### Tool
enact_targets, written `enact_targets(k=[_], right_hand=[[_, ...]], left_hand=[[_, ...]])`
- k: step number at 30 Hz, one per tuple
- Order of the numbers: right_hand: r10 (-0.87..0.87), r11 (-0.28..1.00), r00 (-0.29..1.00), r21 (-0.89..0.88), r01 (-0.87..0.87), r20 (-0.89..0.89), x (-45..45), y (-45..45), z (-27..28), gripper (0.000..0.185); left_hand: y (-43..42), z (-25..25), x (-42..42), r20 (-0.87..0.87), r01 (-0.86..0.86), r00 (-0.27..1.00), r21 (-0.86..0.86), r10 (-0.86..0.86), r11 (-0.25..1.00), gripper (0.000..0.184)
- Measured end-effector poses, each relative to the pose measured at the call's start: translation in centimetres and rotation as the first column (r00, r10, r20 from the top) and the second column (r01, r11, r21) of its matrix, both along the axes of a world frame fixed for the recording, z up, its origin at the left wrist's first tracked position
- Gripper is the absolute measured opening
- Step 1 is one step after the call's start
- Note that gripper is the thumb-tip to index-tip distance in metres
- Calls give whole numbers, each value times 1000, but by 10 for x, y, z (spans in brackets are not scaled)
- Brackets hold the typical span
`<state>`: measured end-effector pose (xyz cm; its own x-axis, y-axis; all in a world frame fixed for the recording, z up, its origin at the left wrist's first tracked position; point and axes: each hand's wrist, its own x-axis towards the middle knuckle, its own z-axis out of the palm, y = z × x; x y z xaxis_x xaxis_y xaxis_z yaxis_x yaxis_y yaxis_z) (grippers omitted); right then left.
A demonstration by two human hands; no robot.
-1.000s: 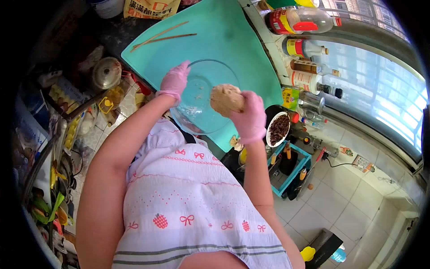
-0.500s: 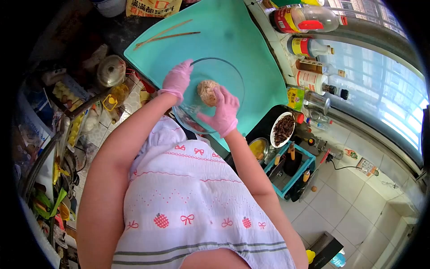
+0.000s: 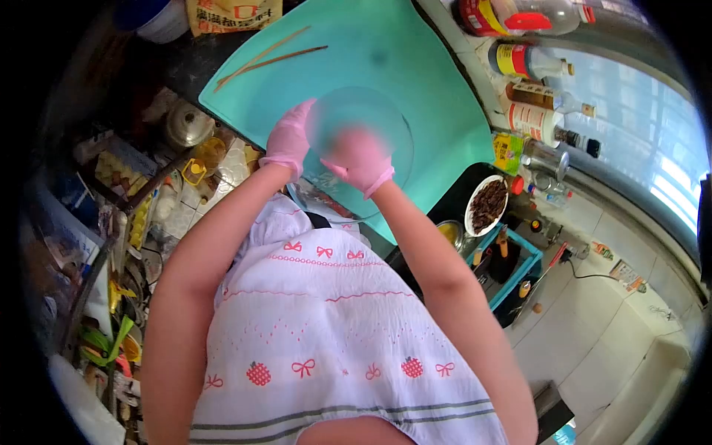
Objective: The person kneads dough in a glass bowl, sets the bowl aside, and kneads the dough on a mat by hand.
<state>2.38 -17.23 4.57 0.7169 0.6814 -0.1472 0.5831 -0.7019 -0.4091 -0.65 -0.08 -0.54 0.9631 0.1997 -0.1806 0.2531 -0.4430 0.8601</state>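
Note:
A clear glass bowl [image 3: 326, 194] rests on a turquoise surface [image 3: 437, 96] in front of me. My left hand [image 3: 289, 137], in a pink glove, grips the bowl's left rim. Inside the bowl is my right hand [image 3: 362, 159], gloved in pink too, with the thumb pointing left. Blur covers its fingers and the middle of the bowl. The pale brown, speckled lump seen there half a second ago is hidden under the hand and the blur. Two wooden chopsticks [image 3: 285, 56] lie farther back on the turquoise surface.
Bottles [image 3: 526, 61] line the window ledge at right. A white dish of dark brown pieces [image 3: 487, 206] stands near a blue-framed rack [image 3: 535, 256] holding handled tools. At left are a lidded metal pot [image 3: 189, 124] and crowded clutter. A yellow printed bag [image 3: 233, 15] sits at the back.
My right hand has moved over the lump, covering it. My left hand keeps its place on the rim. The whole view has shifted slightly.

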Motion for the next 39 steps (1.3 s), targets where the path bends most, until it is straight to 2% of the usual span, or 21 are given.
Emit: enact_targets(k=[2,6,9,12,15,21,26,29,33,36,39], right_hand=[[-90,994,992,-61,85,-86,2,3,-3,34],[-287,949,934,-199,246,-215,-1,6,-44,36],[-312,912,930,-336,237,-192,3,20,-45,37],[-313,899,898,-402,174,-309,12,23,-47,35],[-275,922,918,-350,167,-285,13,26,-50,34],[-209,944,973,-283,173,-102,4,27,-68,34],[-228,942,966,-277,189,-119,12,32,-58,37],[-217,938,966,-303,168,-137,11,30,-67,38],[-255,932,941,-315,179,-221,12,32,-36,49],[-115,992,973,-77,102,-199,7,16,-23,59],[-172,905,985,401,145,30,-18,0,15,65]], left_hand=[[0,-2,0,-50,15,999,-89,-20,996,38],[-2,9,-1,-63,17,998,36,-15,999,34],[2,12,5,-22,30,999,89,-28,996,33],[0,12,4,-11,29,1000,64,-29,998,32],[-1,11,2,4,41,999,35,-41,999,32],[-1,12,4,-31,69,997,78,-67,995,32],[-2,17,5,-32,68,997,113,-65,991,32],[-1,13,4,-108,97,991,136,-83,986,44],[0,11,2,12,59,998,86,-60,995,38],[-2,8,5,39,10,999,91,-14,996,33],[-4,8,6,-35,0,999,83,3,997,33]])
